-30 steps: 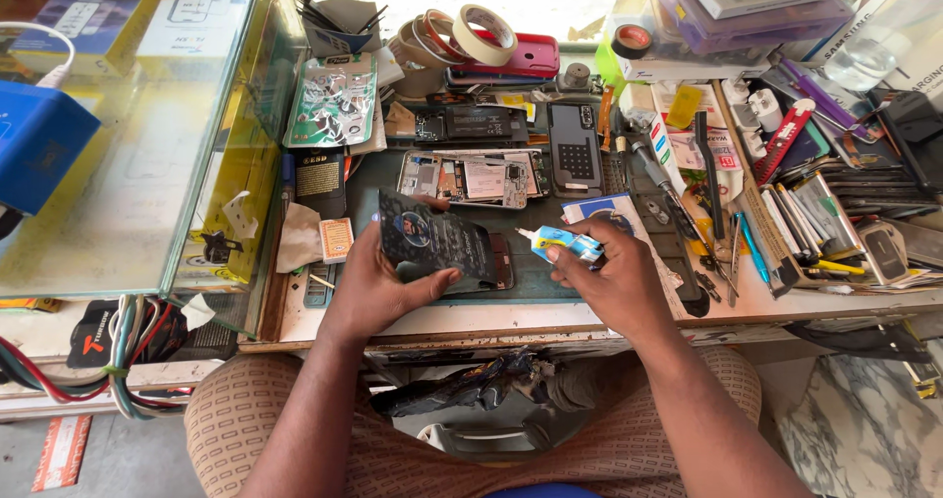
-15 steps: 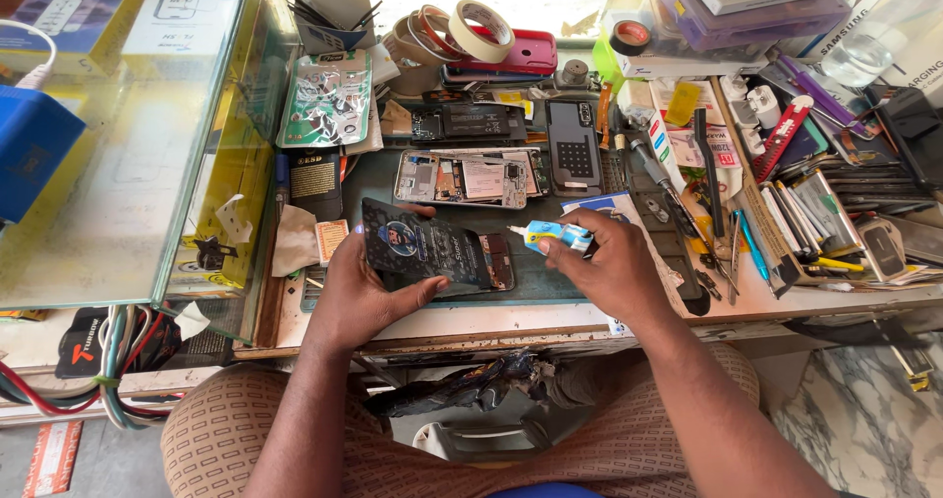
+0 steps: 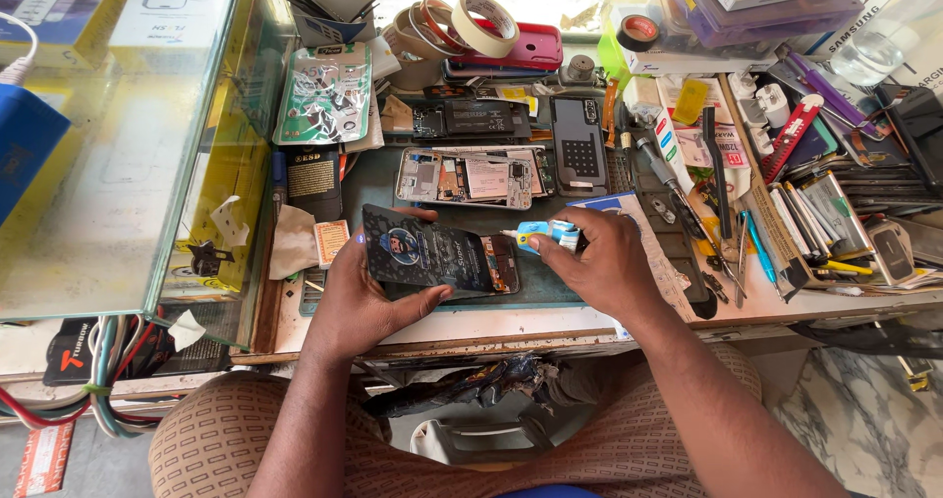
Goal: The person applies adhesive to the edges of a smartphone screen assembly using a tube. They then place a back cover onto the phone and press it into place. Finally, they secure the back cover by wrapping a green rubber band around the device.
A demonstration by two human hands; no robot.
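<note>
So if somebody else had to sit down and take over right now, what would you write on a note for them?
Left hand: holds the dark phone back cover by its left edge, tilted up off the green mat.
Right hand: pinches a small blue and white tube, nozzle pointing at the cover's right end.
Opened phone, its insides showing, lies flat just beyond the cover; a dark keypad part lies to its right.
Done: phone is open, cover is in hand.
Left: cannot tell whether anything has come out of the tube yet; the cover is not yet on the phone.
</note>
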